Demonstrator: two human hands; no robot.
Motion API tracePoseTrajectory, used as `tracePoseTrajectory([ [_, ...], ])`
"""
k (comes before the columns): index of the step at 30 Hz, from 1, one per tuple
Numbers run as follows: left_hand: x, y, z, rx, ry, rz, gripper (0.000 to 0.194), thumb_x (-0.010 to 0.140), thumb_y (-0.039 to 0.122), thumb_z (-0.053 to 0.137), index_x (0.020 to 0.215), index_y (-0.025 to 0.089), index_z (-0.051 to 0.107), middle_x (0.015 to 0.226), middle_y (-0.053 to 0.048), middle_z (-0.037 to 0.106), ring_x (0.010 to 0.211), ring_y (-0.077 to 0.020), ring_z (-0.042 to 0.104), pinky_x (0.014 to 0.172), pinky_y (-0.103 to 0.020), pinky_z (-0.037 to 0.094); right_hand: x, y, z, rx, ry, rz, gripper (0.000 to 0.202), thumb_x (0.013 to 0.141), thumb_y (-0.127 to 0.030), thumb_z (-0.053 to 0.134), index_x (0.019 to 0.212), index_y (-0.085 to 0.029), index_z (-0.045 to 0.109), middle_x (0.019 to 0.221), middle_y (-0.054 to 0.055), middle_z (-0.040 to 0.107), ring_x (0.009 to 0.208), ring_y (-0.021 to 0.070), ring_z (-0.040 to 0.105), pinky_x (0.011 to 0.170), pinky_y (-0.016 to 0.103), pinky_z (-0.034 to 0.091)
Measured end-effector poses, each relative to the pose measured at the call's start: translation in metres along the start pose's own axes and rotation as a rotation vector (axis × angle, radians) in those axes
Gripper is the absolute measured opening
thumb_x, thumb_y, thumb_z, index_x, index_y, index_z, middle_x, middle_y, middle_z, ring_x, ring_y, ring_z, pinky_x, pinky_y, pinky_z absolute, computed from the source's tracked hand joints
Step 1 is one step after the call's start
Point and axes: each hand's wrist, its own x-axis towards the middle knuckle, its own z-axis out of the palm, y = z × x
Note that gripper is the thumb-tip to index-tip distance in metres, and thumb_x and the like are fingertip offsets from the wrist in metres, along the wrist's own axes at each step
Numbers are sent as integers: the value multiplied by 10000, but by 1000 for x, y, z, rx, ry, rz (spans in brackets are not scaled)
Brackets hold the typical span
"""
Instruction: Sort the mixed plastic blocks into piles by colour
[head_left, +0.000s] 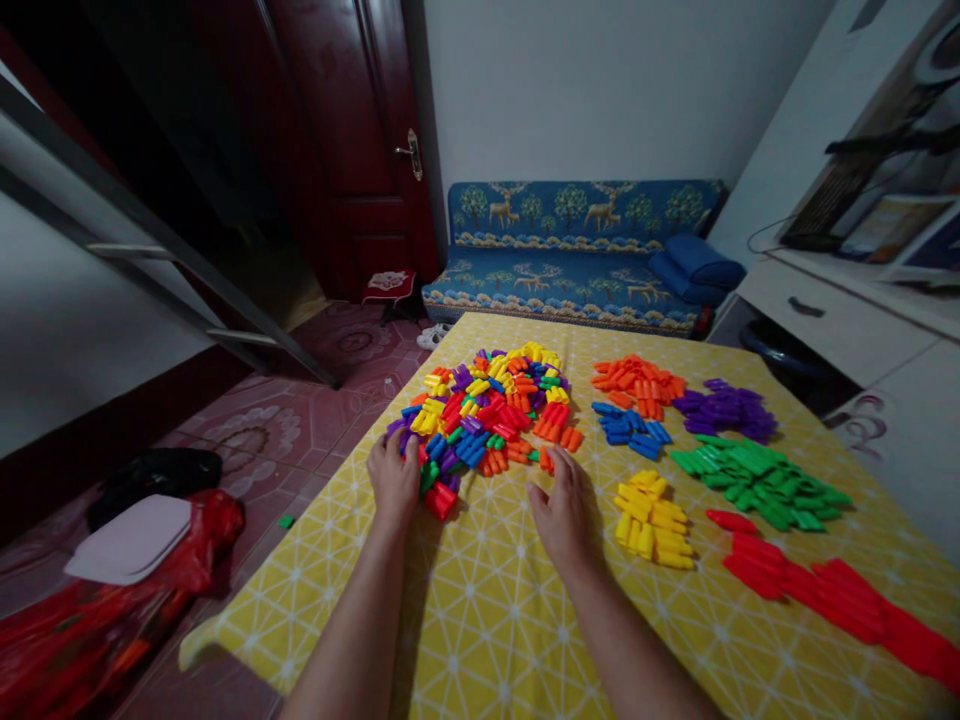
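Spreading beneath the left hand point(393, 485) and right hand point(564, 515), the desk point(487, 600) is occupied by a mixed heap point(496, 412) ahead, seemingly unsorted, and single-colour piles point(652, 522) rightward, apparently done. Both hands are loosely curled at the heap; whether anything is gripped cannot be told. Heap pieces point(471, 448) are pointed every way; green pieces point(757, 482) are laid mostly sideways lengthwise.

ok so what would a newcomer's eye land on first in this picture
Probably the mixed heap of colourful pieces on the yellow tablecloth, with the left hand at its near left edge. Next, likely the single-colour piles to its right, such as the green pile and the red pile. Beyond the table, the blue sofa with its deer pattern stands out against the pale wall.
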Motion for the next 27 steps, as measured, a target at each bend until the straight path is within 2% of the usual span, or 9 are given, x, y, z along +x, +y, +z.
tracePoseTrajectory([
  [3,-15,18,8,-69,6,42,547,871,428,481,1320,118,518,1322,-188,520,1263,-320,458,1082,-481,341,0,0,-1,11,-11,5,500,800,-187,550,1291,-134,472,1322,176,535,1264,284,463,1047,489,422],
  [5,-26,30,10,-117,-4,100,602,845,454,531,1354,136,478,1359,-184,482,1298,-328,422,1093,-501,324,0,-1,-2,22,-9,7,496,797,-183,548,1285,-137,476,1322,176,537,1266,283,461,1047,488,422],
  [9,-46,49,8,-149,-106,288,604,767,418,650,1319,206,525,1428,-154,418,1323,-342,395,1074,-512,353,0,-3,0,55,9,16,492,791,-173,540,1278,-141,479,1316,173,540,1259,281,463,1036,486,429],
  [12,-53,59,5,-103,-154,405,535,714,281,695,1239,245,604,1386,-130,484,1260,-345,458,1058,-534,360,-1,-4,2,86,27,30,502,790,-163,528,1289,-158,473,1321,160,531,1261,275,459,1038,488,425],
  [16,-52,69,8,-194,-166,521,325,816,158,551,1105,235,679,1184,-94,642,1134,-269,561,1053,-492,383,-1,-4,3,105,17,41,515,790,-165,527,1301,-151,466,1342,159,510,1278,274,442,1054,483,412],
  [19,-51,80,15,-262,-280,612,334,855,133,480,1096,243,682,1187,-76,650,1102,-230,585,1001,-425,448,0,-4,1,89,-4,35,521,780,-160,536,1298,-139,476,1344,163,511,1282,278,438,1064,482,403],
  [21,-51,90,19,-209,-325,626,384,823,132,519,1169,232,654,1282,-102,594,1168,-260,546,999,-434,449,0,-5,0,87,0,32,523,768,-145,538,1288,-137,488,1337,161,519,1274,279,447,1058,478,410],
  [24,-51,101,22,-51,-301,563,568,738,160,626,1302,202,570,1397,-167,476,1270,-356,442,1027,-519,397,1,-5,0,104,16,27,525,762,-135,539,1285,-142,495,1332,156,525,1270,273,455,1051,474,419],
  [27,-46,104,24,-1,-336,545,635,727,151,628,1352,182,523,1358,-186,501,1234,-358,466,1022,-516,397,1,-5,1,113,19,33,534,763,-134,539,1294,-146,488,1330,156,530,1270,267,458,1056,477,414],
])
